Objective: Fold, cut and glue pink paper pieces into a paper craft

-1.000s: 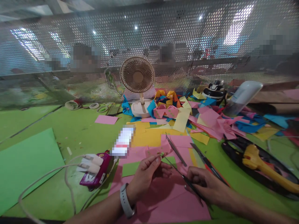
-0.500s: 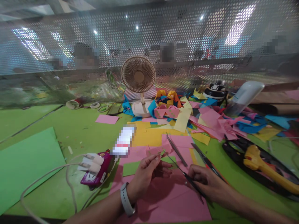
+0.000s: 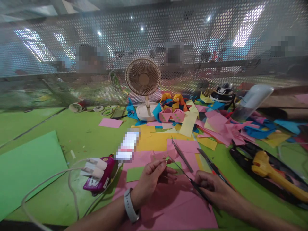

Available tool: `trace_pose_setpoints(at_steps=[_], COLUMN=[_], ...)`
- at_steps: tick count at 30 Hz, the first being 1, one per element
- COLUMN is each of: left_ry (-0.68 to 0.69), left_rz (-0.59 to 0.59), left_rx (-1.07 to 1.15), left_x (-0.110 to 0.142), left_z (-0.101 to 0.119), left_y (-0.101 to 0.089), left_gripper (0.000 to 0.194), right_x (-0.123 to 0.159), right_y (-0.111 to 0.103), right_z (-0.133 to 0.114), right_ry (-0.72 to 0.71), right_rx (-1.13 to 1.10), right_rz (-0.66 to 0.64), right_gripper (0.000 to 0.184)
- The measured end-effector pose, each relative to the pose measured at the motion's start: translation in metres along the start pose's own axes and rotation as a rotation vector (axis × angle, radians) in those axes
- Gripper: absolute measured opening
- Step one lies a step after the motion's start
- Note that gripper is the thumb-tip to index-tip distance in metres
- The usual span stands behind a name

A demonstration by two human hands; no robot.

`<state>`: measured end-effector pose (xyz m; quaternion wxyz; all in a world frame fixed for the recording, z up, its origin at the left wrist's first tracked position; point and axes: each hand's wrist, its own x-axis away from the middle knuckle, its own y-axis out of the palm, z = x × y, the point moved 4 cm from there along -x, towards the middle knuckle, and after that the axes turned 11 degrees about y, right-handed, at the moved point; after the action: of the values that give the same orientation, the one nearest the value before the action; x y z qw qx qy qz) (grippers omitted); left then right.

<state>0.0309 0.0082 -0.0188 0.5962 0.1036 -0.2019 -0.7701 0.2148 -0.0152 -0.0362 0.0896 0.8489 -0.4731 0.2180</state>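
Note:
My left hand [image 3: 151, 176], with a pale watch on its wrist, pinches a tiny green paper piece [image 3: 167, 158] between thumb and index finger; its other fingers are loosely curled. From the right, my right hand [image 3: 211, 187] grips dark-handled scissors [image 3: 197, 188], their thin blades pointing at the green piece. Whether the blade tips touch it is too small to tell. Below both hands lies a pink paper sheet [image 3: 183, 213]. A green paper strip [image 3: 134, 174] rests behind my left hand. Slim metal tweezers [image 3: 182, 155] and a dark craft knife [image 3: 209, 163] lie beyond my right hand.
A lit phone [image 3: 127, 146] and a purple power strip [image 3: 99, 175] with cables sit at left. Behind stand a fan [image 3: 143, 78] and heaped paper scraps [image 3: 216, 123]. A black tray [image 3: 237, 157] with a yellow tool [image 3: 271, 168] lies right. Perforated metal panel [image 3: 192, 38] at back.
Both hands stay in nearly the same place, the green piece and scissors still held. The whole view has shifted very slightly; the objects on the table have not visibly moved.

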Motion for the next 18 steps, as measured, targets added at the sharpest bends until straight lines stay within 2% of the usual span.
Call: trace_pose_setpoints(at_steps=[8, 18], left_ry=[0.046, 0.018], left_rz=[-0.009, -0.081], left_rx=[0.048, -0.004], left_x=[-0.0023, -0.0001], left_z=[0.0011, 0.0005], left_y=[-0.0015, 0.0021], left_gripper=[0.025, 0.026], right_x=[0.0047, 0.0038], right_y=[-0.001, 0.0006], right_z=[-0.0073, -0.0059], right_ry=[0.045, 0.057], right_rx=[0.021, 0.03], right_rz=[-0.005, -0.007], right_gripper=[0.036, 0.033])
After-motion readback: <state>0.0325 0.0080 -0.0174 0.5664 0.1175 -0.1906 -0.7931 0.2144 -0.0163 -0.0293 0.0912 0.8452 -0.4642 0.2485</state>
